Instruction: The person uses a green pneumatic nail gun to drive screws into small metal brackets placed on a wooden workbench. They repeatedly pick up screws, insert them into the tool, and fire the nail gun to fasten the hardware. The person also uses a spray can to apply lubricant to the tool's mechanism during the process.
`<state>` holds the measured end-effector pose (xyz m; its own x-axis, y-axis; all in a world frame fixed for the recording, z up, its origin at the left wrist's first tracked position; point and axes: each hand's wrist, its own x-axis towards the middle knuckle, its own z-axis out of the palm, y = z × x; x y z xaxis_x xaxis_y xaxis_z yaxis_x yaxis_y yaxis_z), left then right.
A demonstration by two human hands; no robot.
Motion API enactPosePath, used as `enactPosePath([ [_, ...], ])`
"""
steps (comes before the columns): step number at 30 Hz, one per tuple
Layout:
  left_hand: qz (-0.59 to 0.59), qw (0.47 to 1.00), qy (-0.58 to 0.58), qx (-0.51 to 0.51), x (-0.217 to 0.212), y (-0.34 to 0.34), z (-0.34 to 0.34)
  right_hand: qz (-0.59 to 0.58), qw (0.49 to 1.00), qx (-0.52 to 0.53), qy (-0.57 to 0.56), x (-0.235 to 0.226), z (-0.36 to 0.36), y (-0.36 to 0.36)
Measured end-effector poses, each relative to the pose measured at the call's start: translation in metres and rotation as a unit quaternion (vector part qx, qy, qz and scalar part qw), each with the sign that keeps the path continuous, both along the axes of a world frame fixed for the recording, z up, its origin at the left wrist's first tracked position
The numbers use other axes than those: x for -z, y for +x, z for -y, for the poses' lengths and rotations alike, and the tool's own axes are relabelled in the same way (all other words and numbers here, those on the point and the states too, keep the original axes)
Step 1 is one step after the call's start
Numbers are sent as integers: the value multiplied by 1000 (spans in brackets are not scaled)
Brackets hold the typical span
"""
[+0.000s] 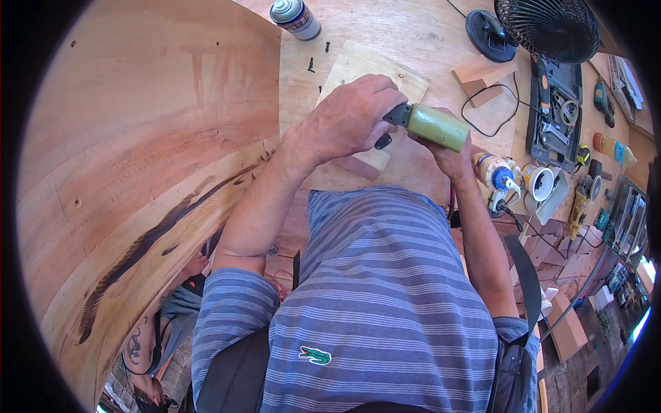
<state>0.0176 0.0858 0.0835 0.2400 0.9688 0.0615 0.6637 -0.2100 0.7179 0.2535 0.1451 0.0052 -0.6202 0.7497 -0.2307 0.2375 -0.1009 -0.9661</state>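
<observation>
Both hands meet over the middle of the table, above a small plywood square. The left hand is clenched around the black end of a green tool, its fingers curled over the top of it. The right hand cups the green body from below, with only its fingers and thumb showing under the tool (the palm is hidden). The tool lies tilted, its black end to the left and slightly farther than its green end. A large curved plywood sheet fills the left side. Far on the table stand a spray can and a black fan, with a few dark screws just beside the square. To the right lie a glue bottle, a white cup and an open tool case.
</observation>
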Motion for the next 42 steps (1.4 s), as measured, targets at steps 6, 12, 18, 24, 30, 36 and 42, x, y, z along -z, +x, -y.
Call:
enactPosePath([
  [6,8,1000,6,-3,4,-1,-2,-8,1000,1,7,-2,-1,-1],
  [12,23,1000,9,-13,5,-3,-1,3,1000,-6,17,-7,-2,-3],
  [18,13,1000,9,-17,4,-9,0,10,999,-6,40,-9,-2,-4],
  [24,19,1000,4,-21,6,-11,2,18,999,-2,28,-8,-2,-4],
  [30,25,999,-1,-22,6,-15,2,38,997,-14,61,-8,-3,-2],
  [36,24,999,7,-21,3,-13,2,16,999,-2,30,-6,-3,-2],
  [42,18,1000,12,-16,4,-7,-2,26,999,1,33,-8,-3,-2],
])
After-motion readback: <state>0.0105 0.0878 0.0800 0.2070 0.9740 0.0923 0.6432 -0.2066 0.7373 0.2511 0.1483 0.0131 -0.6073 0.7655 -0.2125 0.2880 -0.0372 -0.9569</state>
